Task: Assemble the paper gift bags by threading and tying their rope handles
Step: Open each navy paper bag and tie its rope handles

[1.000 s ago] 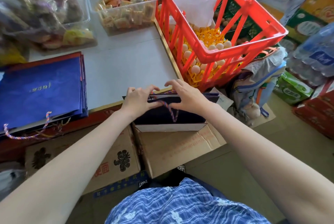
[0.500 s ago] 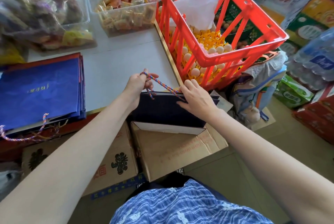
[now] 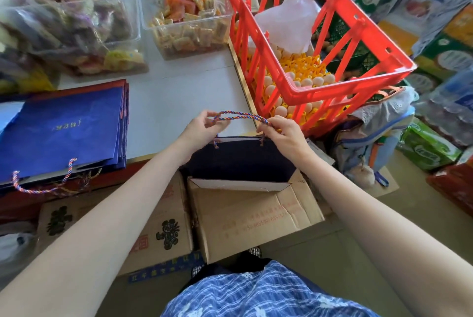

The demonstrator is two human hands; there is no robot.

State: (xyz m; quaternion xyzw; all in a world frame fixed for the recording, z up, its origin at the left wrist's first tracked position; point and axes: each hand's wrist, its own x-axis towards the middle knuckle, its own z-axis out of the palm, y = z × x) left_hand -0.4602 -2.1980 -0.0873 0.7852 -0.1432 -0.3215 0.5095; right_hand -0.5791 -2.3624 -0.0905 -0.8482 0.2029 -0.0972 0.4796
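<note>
The dark navy paper gift bag (image 3: 240,160) has its multicoloured twisted rope handle (image 3: 240,115) threaded; the left hand (image 3: 202,128) and right hand (image 3: 284,134) pinch its ends with the fingers. Next, I think, the knots need tightening.

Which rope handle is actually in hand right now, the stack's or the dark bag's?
The dark bag's rope handle: left hand and right hand pinch its ends. The blue stack's handle hangs untouched.

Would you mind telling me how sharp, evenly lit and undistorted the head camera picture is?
Head view: bright, soft daylight; hands and rope handle sharp; the dark bag loses detail in shadow; wide-angle lens bows the red crate and stretches the forearms at the edges.
</note>
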